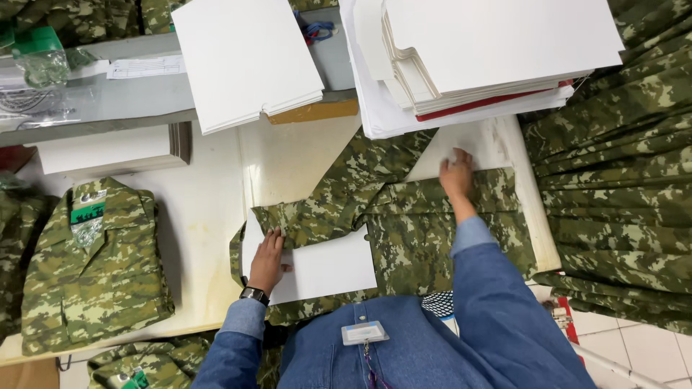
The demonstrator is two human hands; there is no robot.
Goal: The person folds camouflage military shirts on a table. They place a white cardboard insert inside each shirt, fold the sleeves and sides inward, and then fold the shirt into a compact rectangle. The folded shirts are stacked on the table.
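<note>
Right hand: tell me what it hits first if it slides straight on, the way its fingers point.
Probably the stack of white sheets overhanging the table's far edge; the right hand points straight at it, though height is unclear.

The left hand (268,259) is lying flat, palm down, fingers together and pointing away from the body, a watch sitting on its wrist; the left arm is bending close to the chest; the right hand (458,173) is reaching far forward on a nearly straight arm, palm down, fingers spreading slightly; both sleeves are blue denim.
</note>
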